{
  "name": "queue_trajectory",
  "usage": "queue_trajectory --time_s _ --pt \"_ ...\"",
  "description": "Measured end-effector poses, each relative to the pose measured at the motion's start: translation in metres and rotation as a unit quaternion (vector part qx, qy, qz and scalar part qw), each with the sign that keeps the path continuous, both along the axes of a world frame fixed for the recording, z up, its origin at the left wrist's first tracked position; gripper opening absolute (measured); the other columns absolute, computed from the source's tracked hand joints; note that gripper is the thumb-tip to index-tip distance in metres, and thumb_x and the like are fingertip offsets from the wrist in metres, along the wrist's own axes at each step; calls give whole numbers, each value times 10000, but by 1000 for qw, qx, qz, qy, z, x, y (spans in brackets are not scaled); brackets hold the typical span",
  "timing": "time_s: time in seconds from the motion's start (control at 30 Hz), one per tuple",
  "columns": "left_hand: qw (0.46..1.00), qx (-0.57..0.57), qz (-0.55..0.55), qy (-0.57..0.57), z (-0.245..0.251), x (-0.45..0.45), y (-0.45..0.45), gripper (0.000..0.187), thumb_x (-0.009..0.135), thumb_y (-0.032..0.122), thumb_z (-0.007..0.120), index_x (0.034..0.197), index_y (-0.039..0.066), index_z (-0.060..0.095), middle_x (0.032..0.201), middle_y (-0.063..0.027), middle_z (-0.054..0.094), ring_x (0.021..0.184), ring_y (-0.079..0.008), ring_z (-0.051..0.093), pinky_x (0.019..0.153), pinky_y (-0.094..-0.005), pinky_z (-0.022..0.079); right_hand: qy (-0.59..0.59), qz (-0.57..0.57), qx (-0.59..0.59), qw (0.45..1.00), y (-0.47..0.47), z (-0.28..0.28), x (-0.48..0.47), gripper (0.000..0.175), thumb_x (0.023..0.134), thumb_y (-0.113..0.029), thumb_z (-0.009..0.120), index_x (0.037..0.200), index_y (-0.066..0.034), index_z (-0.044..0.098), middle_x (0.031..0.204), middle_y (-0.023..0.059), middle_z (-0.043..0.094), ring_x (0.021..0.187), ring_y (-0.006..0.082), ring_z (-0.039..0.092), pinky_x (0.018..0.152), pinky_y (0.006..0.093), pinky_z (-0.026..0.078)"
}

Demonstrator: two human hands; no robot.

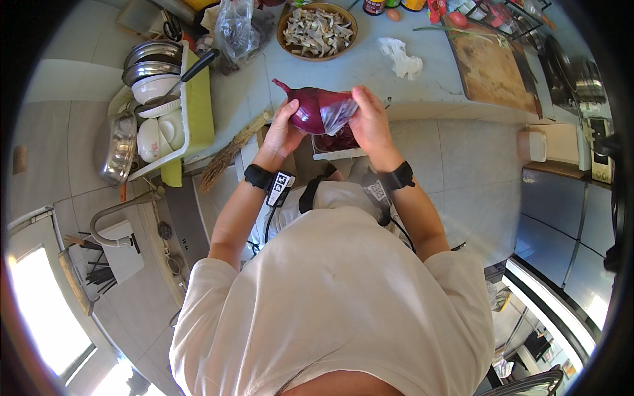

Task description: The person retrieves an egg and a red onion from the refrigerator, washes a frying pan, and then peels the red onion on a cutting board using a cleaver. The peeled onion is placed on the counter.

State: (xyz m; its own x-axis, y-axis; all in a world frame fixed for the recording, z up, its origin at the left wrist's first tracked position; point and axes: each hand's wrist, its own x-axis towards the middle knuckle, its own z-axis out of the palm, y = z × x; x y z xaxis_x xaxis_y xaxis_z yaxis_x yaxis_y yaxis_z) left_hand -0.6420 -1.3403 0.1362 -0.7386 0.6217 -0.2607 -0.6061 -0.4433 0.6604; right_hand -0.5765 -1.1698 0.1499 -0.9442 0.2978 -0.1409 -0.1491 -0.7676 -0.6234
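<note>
A large red onion (304, 110) is held up in front of me, past the counter's front edge. My left hand (283, 131) grips its left side, the thumb resting on the glossy purple surface. Its dry stem points up to the left. On the other side, my right hand (371, 119) pinches a papery flap of onion skin (339, 114), which stands partly away from the bulb. Below the onion, a white-rimmed container (339, 155) with dark red pieces, apparently onion skins, is partly hidden by the hands.
At the back of the counter (342, 76) sits a bowl (352, 40) of torn mushrooms. A crumpled tissue (403, 58) and a wooden cutting board (490, 69) lie to the right. A green dish rack (202, 116) and a straw brush (233, 151) are on the left.
</note>
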Motion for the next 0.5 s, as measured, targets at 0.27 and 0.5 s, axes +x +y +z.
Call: queue_trajectory --time_s 0.27,0.5 --pt "983 160 85 36 5 -5 10 689 785 510 612 1271 42 472 1339 -145 475 1304 -347 368 1097 -516 279 24 59 -193 979 22 -27 14 130 947 -210 533 911 -88 560 877 48 625 816 176 597 676 304 452" --pt "944 265 152 -126 14 -14 7 617 803 521 517 1193 43 511 1252 -138 533 1294 -357 366 1097 -612 213 -86 -10 -176 981 24 -27 22 152 964 -203 498 915 -67 547 885 57 611 836 190 593 760 348 480"
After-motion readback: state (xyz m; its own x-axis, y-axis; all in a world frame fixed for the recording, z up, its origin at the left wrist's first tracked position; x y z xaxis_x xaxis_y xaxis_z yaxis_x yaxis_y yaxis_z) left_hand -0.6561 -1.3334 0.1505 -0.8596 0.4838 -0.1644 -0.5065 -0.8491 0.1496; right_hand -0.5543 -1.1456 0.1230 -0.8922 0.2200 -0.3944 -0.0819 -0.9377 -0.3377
